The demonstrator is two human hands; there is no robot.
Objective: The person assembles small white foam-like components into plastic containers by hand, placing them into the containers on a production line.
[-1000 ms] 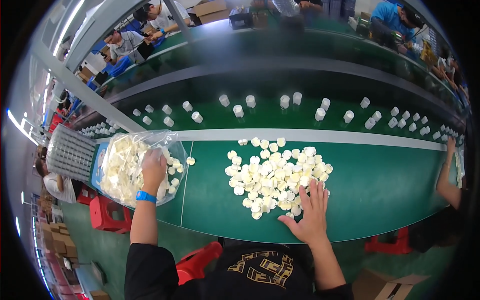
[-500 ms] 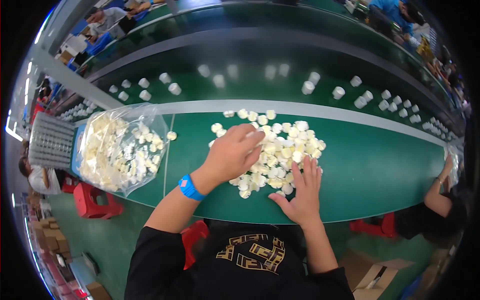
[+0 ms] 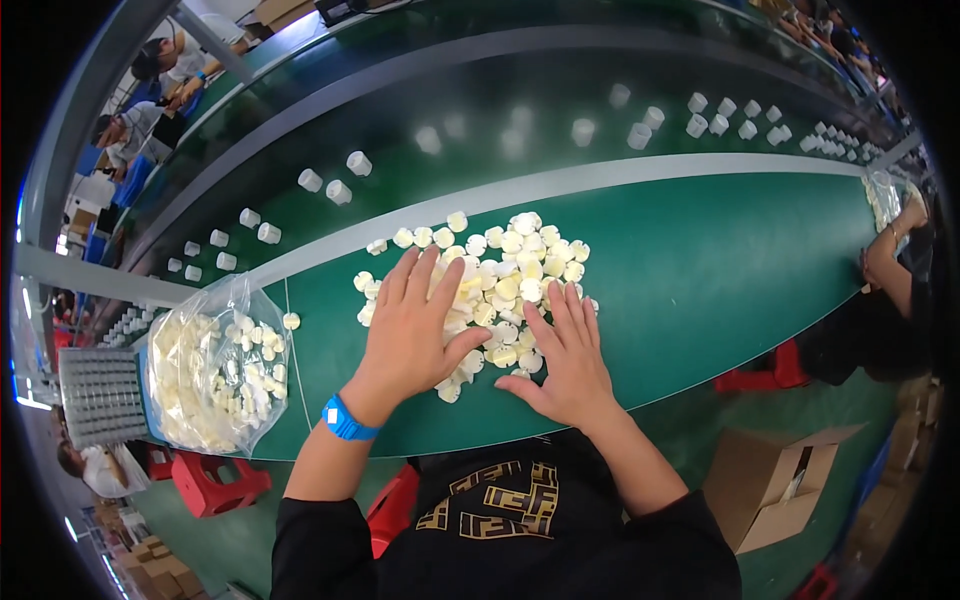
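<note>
A loose pile of small white and pale yellow rounded pieces (image 3: 508,290) is spread on the green tabletop (image 3: 690,270) in front of me. My left hand (image 3: 408,325) lies over the pile's left part, palm down, fingers stretched and slightly spread. On the pile's near right edge rests my right hand (image 3: 565,360), flat with its thumb out to the left. Neither hand grips a piece, though the pieces under the palms are hidden. A blue band (image 3: 348,418) circles my left wrist. Farther left, a clear plastic bag (image 3: 215,375) holds many more of the same pieces.
Beyond a pale rail, white cylindrical parts (image 3: 640,135) stand in groups on a dark green conveyor belt (image 3: 480,170). A grey gridded tray stack (image 3: 100,397) is beside the bag. Red stools (image 3: 215,480) and an open cardboard box (image 3: 770,490) stand below. Other people sit around.
My left hand has gone from bent fingers over the pile to lying flat at its left side. My right hand stays flat at the near edge. The view has turned.
</note>
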